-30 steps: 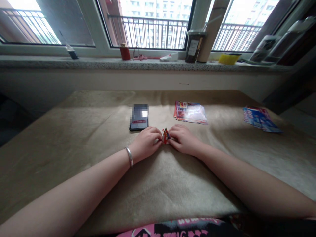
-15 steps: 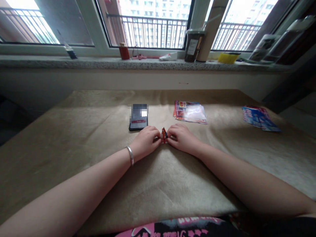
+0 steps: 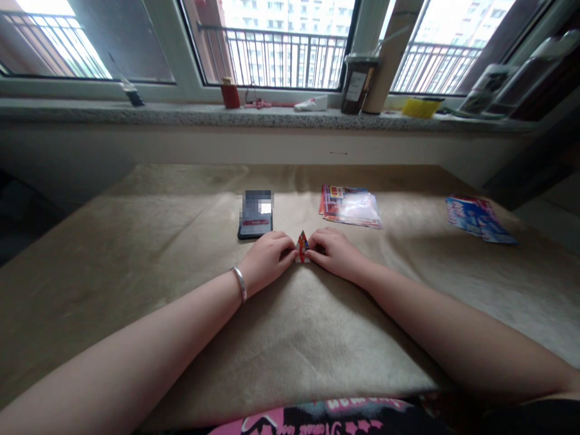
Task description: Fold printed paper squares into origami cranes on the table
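A small folded piece of colourful printed paper (image 3: 302,248), pointed at the top and mostly red, stands between my fingertips near the middle of the table. My left hand (image 3: 270,254) pinches its left edge; a silver bangle circles that wrist. From the other side, my right hand (image 3: 338,251) pinches its right edge between thumb and fingers. Just beyond my left hand lies a dark phone (image 3: 256,214), its screen lit and partly pixelated. Behind my right hand is a stack of glossy printed sheets (image 3: 351,206).
A second fan of blue and red printed sheets (image 3: 480,219) lies at the right of the cloth-covered table (image 3: 290,344). Along the granite windowsill (image 3: 181,116) stand a red container (image 3: 230,95), a dark lidded cup (image 3: 356,84), a cardboard tube (image 3: 385,66) and a yellow item (image 3: 421,107).
The folded paper has shifted between my fingertips and shows a broader coloured face. My right fingers have adjusted slightly; both hands stay in nearly the same place.
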Tool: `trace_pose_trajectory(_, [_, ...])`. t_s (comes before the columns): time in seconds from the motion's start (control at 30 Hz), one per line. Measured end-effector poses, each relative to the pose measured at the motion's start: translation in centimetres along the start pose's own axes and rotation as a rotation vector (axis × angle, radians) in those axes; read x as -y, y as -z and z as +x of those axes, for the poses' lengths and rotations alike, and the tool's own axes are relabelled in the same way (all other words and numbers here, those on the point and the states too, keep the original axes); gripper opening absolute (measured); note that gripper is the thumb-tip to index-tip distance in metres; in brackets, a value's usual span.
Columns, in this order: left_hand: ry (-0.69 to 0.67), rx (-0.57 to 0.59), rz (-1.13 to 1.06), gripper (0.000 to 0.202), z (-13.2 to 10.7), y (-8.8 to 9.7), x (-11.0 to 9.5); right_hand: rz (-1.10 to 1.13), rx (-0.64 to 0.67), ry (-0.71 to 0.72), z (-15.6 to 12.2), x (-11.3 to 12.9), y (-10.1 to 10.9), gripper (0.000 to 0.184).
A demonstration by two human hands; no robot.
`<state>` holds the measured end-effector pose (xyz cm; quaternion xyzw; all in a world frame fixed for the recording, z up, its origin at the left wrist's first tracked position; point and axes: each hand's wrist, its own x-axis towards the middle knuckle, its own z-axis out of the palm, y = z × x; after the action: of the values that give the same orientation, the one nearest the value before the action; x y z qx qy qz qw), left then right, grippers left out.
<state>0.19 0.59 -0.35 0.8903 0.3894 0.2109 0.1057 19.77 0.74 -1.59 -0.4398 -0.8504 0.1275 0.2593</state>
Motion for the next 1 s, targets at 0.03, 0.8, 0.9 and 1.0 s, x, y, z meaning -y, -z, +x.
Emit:
trace_pose_trajectory(0.03, [-0.002,-0.006,0.011,0.015,0.03,-0.08,0.02,0.002,-0.005,0.000,-0.01,0.01,-0.02,0.012])
trace_pose_trajectory(0.8, [-0.085,-0.006,0.064,0.011,-0.26,0.18,0.60,-0.118,-0.089,0.090,-0.74,0.68,0.05,0.010])
trace_pose_trajectory(0.9, [-0.133,-0.005,0.061,0.013,-0.42,0.31,0.73,-0.143,-0.090,0.063,-0.81,0.54,0.04,0.012])
trace_pose_trajectory(1.0, [-0.140,-0.007,0.075,0.016,-0.47,0.33,0.72,-0.150,-0.090,0.030,-0.87,0.51,-0.04,0.015])
